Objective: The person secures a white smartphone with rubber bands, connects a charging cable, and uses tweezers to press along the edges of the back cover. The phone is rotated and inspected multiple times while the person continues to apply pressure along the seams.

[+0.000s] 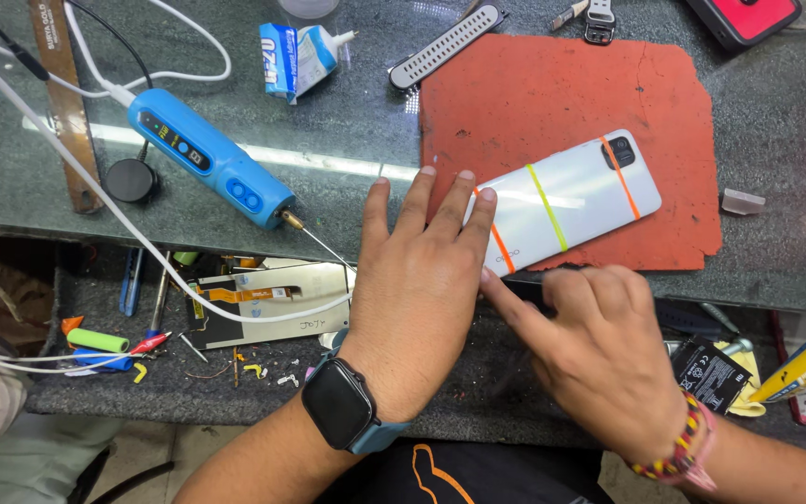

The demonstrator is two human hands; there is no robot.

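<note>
Head view showed a blue powered hand tool (209, 158) laid idle at the left of the glass bench, with a detached screen panel (268, 315) on the shelf below it. The left hand (417, 289) was spread flat, its fingertips pressed on the near end of the white phone (562, 201), which lay back-up on a red mat (571, 93), already bound by orange and yellow rubber bands. The right hand (599, 355) was held loosely curled, nothing gripped, forefinger laid to the phone's near corner; banding was judged done, only final pressing left.

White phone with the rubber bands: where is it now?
Head view, right of centre: the white phone lies on the red mat, left hand fingertips on its near end.
</note>
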